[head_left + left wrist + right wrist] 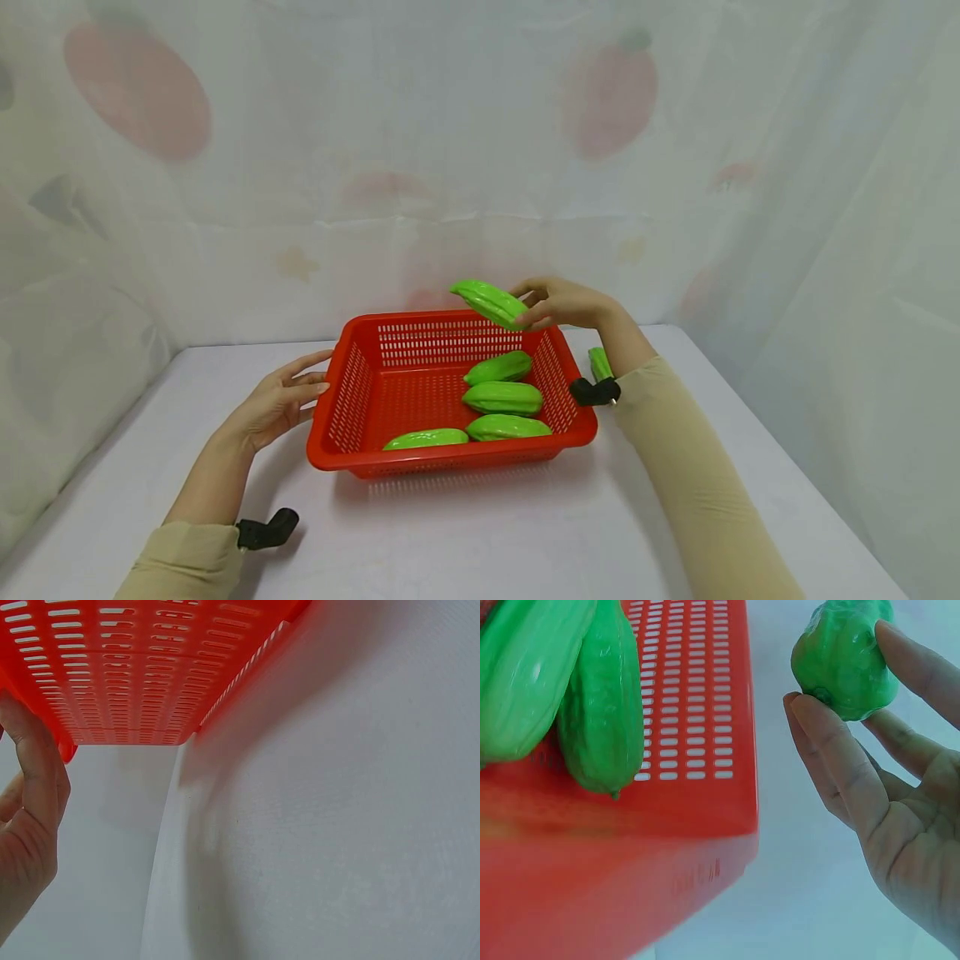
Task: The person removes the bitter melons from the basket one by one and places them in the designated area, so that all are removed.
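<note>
My right hand point(564, 303) pinches a green ridged gourd point(486, 300) by one end, thumb on one side and fingers on the other. The gourd hangs above the back right of the red basket point(442, 456), its pointed end toward the left. Seen from the right wrist, the held gourd point(845, 664) appears beyond the basket's side wall. At the basket's left side, the fingers of my left hand point(272, 406) touch the rim, fairly straight. Inside the basket lie several like gourds point(504, 398), mostly along the right, with one gourd point(427, 438) by the front wall.
Another green gourd point(599, 364) lies on the white table point(465, 542) right of the basket, partly hidden by my right forearm. A pale printed curtain point(465, 125) hangs behind and at both sides. The basket has slotted walls.
</note>
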Demonstrator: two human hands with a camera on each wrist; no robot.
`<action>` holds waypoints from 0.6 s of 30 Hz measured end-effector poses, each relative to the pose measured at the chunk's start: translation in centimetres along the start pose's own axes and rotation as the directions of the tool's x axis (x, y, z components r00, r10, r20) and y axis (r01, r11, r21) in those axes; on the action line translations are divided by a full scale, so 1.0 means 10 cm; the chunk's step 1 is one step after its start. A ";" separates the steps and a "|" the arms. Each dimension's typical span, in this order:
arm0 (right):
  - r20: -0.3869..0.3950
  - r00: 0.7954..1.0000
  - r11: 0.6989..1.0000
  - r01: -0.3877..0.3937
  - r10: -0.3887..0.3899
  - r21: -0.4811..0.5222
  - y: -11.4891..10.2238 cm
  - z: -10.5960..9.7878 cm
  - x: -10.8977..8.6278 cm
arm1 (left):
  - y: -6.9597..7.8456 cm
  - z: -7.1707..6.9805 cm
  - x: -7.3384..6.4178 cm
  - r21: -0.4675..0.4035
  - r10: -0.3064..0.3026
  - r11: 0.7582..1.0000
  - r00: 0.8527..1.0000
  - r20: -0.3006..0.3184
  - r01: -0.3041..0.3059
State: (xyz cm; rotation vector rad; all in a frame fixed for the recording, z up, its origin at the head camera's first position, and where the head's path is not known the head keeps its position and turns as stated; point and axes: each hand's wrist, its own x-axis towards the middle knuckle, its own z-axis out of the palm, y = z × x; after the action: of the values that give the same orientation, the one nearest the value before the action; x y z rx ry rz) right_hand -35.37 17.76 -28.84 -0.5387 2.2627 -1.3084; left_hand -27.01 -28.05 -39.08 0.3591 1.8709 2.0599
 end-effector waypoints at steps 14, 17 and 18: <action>-0.068 0.998 0.999 -0.008 0.011 0.045 0.23 -0.21 -0.31 | -0.01 0.01 0.02 0.010 -0.006 1.000 1.000 0.001 0.006; -0.091 0.996 0.999 0.003 0.001 0.051 0.28 -0.25 -0.40 | -0.01 0.01 0.03 0.018 -0.008 1.000 1.000 0.000 0.008; -0.098 0.995 0.999 0.009 -0.004 0.049 0.31 -0.27 -0.43 | -0.01 0.02 0.03 0.019 -0.009 1.000 1.000 0.001 0.009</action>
State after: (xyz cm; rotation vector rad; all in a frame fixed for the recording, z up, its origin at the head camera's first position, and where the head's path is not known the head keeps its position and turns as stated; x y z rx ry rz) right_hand -33.74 23.38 -29.51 -0.4747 2.3015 -1.4189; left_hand -27.21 -27.76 -39.17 0.3558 1.8900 2.0371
